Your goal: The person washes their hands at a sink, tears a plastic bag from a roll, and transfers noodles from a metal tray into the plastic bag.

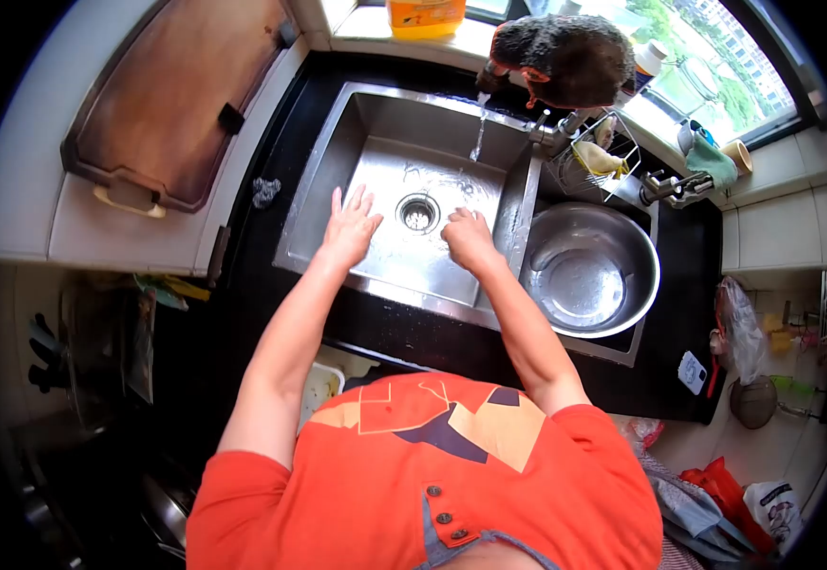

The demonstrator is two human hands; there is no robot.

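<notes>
A stainless steel sink (335, 142) lies before me, and both hands are inside it. My left hand (350, 231) hovers at the left of the basin, fingers spread, with nothing in it. On the other side of the drain (418, 215), my right hand (469, 237) has its fingers bent downward and slightly apart; I see nothing held. Pale bits show in the drain. From the faucet (491, 78) at the back, a stream of water (478, 138) runs into the basin. A large steel bowl (634, 275) sits over the smaller basin to the right.
A wire rack (580, 176) holding a yellowish sponge or cloth hangs behind the bowl. A dark fuzzy item (565, 62) stands by the window. Crumpled foil or plastic (265, 192) lies on the black counter (252, 242). A wooden board (171, 90) is at left.
</notes>
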